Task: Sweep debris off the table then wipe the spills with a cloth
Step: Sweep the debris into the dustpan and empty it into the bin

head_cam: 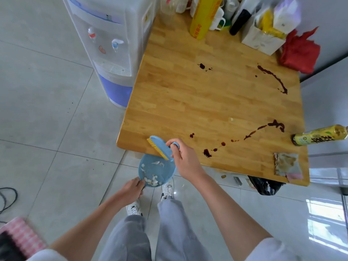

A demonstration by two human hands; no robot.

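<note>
My right hand (183, 157) grips the handle of a small blue brush (160, 146) with yellow bristles, held at the near left edge of the wooden table (188, 102). Just below that edge my left hand (132, 189) holds a blue dustpan (156, 172) with white scraps of debris in it. Dark brown spills (273, 127) streak the near right part of the tabletop, with more spills (273, 76) farther back. A dirty folded cloth (287, 163) lies at the near right corner.
A yellow-green bottle (318, 135) lies on its side at the right edge. Cups, a yellow roll (203, 17), bags and a red cloth (299, 49) crowd the far end. A water dispenser (107, 48) stands left of the table. A black bin bag (265, 187) sits under the near edge.
</note>
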